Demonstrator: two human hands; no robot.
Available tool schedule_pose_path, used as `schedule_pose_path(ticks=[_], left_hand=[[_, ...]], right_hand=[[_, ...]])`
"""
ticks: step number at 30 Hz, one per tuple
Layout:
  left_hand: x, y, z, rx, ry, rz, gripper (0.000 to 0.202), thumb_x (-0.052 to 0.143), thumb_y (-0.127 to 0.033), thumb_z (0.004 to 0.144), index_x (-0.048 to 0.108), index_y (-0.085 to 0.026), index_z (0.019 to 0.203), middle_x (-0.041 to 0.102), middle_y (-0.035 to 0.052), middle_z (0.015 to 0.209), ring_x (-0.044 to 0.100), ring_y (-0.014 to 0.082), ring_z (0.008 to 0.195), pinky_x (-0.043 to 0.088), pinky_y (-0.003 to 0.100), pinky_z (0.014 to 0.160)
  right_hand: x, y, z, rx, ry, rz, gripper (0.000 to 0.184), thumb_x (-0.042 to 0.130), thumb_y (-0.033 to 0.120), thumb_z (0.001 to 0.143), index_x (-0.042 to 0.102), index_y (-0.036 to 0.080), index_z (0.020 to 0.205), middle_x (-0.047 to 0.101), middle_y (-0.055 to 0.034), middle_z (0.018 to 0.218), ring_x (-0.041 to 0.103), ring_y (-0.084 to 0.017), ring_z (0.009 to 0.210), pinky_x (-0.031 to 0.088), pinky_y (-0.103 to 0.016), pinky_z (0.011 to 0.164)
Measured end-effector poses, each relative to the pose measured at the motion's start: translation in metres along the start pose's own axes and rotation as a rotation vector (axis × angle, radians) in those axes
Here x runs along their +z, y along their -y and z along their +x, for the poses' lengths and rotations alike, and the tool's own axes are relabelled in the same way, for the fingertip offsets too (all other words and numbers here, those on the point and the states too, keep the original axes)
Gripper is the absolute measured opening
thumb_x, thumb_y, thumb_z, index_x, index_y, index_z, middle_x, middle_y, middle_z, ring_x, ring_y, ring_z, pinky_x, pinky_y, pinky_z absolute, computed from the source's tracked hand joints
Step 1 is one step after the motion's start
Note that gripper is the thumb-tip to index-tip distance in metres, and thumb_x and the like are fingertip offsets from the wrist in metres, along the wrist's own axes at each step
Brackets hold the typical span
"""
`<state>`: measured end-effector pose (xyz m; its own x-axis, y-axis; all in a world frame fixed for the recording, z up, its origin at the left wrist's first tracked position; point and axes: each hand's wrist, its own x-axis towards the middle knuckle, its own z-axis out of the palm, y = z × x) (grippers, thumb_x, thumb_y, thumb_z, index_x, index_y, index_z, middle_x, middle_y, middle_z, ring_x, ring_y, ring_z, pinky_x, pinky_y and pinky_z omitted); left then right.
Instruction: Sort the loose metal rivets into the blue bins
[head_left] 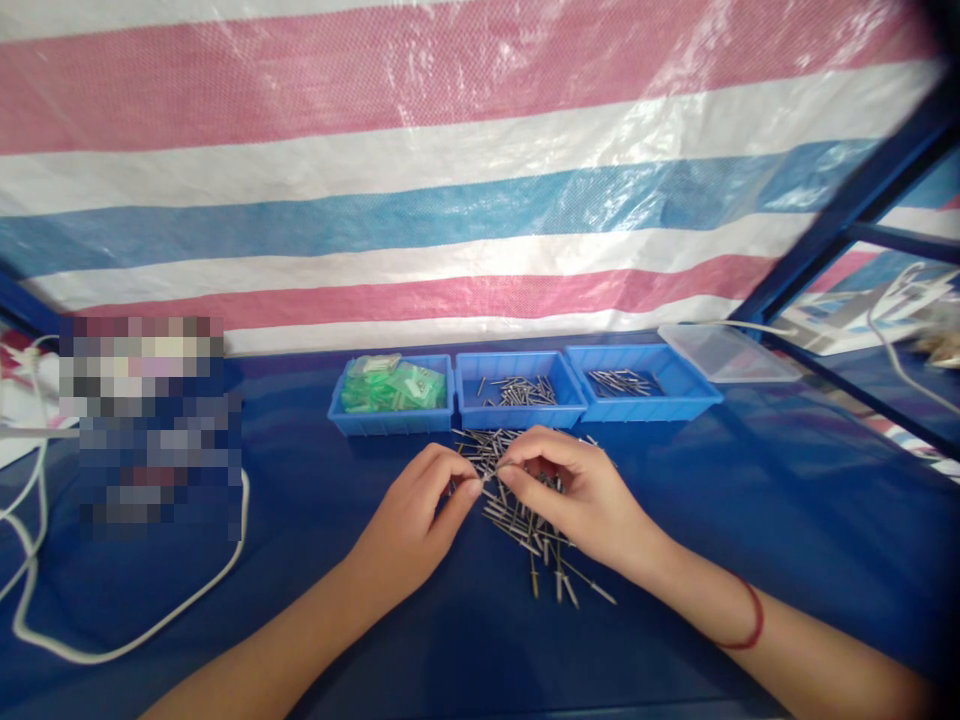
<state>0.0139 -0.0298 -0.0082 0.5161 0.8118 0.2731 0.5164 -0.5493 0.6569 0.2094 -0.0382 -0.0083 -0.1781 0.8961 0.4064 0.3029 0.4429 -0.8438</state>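
Thumb and forefinger of my left hand [429, 500] are pinched together on one end of a thin metal blind rivet [490, 473]. The rivet's other end is between the fingertips of my right hand [574, 487]; much of it is covered by the fingers. Below and around both hands spreads a loose pile of blind rivets [517, 520], thin pins with thicker ends, pointing many ways. My right hand hides part of this pile.
Behind the pile stand three blue bins: a left one [391, 424] with green packets [397, 385], a middle one [517, 416] and a right one [652, 410], both holding metal pins. A clear lid [727, 355] lies at right. A white cable [150, 640] curves across the left.
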Motion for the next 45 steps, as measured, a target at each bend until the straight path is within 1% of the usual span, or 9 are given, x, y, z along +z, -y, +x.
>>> schedule_pose_path(ticks=[9, 18, 22, 25, 29, 34, 39, 42, 45], left_hand=[[0.000, -0.002, 0.000, 0.014, 0.024, 0.007, 0.012, 0.046, -0.024, 0.095, 0.058, -0.020, 0.094, 0.060, 0.0033, 0.093, 0.058, 0.0159, 0.086, 0.044, 0.027, 0.079], [-0.004, -0.003, 0.000, -0.006, -0.093, 0.039, 0.009, 0.048, -0.024, 0.093, 0.056, -0.019, 0.093, 0.059, 0.0014, 0.086, 0.055, 0.0137, 0.075, 0.044, 0.025, 0.071], [-0.005, -0.001, 0.000, 0.002, -0.038, 0.117, 0.018, 0.050, -0.025, 0.092, 0.056, -0.021, 0.109, 0.061, 0.0027, 0.091, 0.057, 0.0165, 0.082, 0.044, 0.028, 0.076], [-0.003, 0.003, -0.001, 0.077, 0.061, 0.221, 0.016, 0.048, -0.024, 0.093, 0.062, -0.021, 0.099, 0.063, 0.0038, 0.093, 0.056, 0.0186, 0.088, 0.042, 0.032, 0.080], [0.000, 0.008, -0.002, 0.147, 0.153, 0.365, 0.016, 0.052, -0.026, 0.092, 0.066, -0.023, 0.100, 0.063, 0.0045, 0.097, 0.054, 0.0200, 0.089, 0.039, 0.033, 0.075], [0.001, 0.005, -0.002, 0.209, 0.196, 0.440, 0.017, 0.051, -0.028, 0.094, 0.067, -0.023, 0.095, 0.063, 0.0038, 0.095, 0.053, 0.0183, 0.085, 0.035, 0.032, 0.071], [0.003, 0.003, 0.000, 0.185, 0.210, 0.513, 0.018, 0.046, -0.022, 0.096, 0.063, -0.019, 0.090, 0.063, 0.0046, 0.093, 0.053, 0.0192, 0.084, 0.034, 0.033, 0.071], [0.003, 0.005, 0.001, 0.110, 0.137, 0.460, 0.017, 0.042, -0.021, 0.097, 0.059, -0.018, 0.091, 0.061, 0.0052, 0.093, 0.052, 0.0200, 0.084, 0.037, 0.034, 0.073], [0.001, 0.006, 0.001, 0.030, 0.017, 0.291, 0.017, 0.040, -0.021, 0.097, 0.054, -0.018, 0.089, 0.058, 0.0050, 0.092, 0.053, 0.0192, 0.085, 0.040, 0.033, 0.077]], right_hand=[[-0.002, -0.002, 0.001, -0.076, 0.005, -0.001, 0.008, 0.058, 0.016, 0.082, 0.065, 0.021, 0.082, 0.065, -0.0026, 0.078, 0.061, -0.016, 0.074, 0.049, -0.029, 0.067], [-0.008, -0.002, 0.005, -0.199, 0.076, -0.267, 0.011, 0.056, 0.013, 0.082, 0.063, 0.022, 0.079, 0.067, -0.0020, 0.078, 0.060, -0.017, 0.075, 0.046, -0.033, 0.073], [-0.044, -0.014, 0.016, -0.152, -0.134, -0.467, 0.009, 0.055, 0.020, 0.084, 0.063, 0.022, 0.078, 0.067, -0.0028, 0.079, 0.059, -0.018, 0.076, 0.045, -0.033, 0.075], [-0.082, -0.035, 0.026, 0.007, -0.389, -0.767, 0.012, 0.057, 0.028, 0.082, 0.065, 0.020, 0.078, 0.066, -0.0041, 0.076, 0.057, -0.019, 0.067, 0.045, -0.034, 0.069], [-0.109, -0.056, 0.032, 0.066, -0.437, -0.980, 0.018, 0.058, 0.033, 0.079, 0.069, 0.018, 0.081, 0.066, -0.0076, 0.075, 0.058, -0.025, 0.070, 0.044, -0.040, 0.073], [-0.085, -0.040, 0.029, -0.060, -0.338, -0.902, 0.018, 0.055, 0.032, 0.084, 0.067, 0.020, 0.089, 0.067, -0.0067, 0.080, 0.060, -0.025, 0.076, 0.044, -0.040, 0.077], [-0.048, -0.013, 0.019, -0.198, -0.052, -0.661, 0.011, 0.055, 0.020, 0.084, 0.065, 0.021, 0.082, 0.068, -0.0048, 0.082, 0.059, -0.022, 0.077, 0.044, -0.038, 0.077], [-0.034, -0.008, 0.014, -0.220, 0.117, -0.537, 0.013, 0.056, 0.011, 0.079, 0.065, 0.020, 0.082, 0.068, -0.0038, 0.083, 0.059, -0.019, 0.077, 0.045, -0.037, 0.076], [-0.022, -0.008, 0.009, -0.188, 0.190, -0.415, 0.013, 0.061, 0.011, 0.076, 0.065, 0.021, 0.084, 0.068, -0.0033, 0.082, 0.059, -0.019, 0.078, 0.047, -0.037, 0.074]])
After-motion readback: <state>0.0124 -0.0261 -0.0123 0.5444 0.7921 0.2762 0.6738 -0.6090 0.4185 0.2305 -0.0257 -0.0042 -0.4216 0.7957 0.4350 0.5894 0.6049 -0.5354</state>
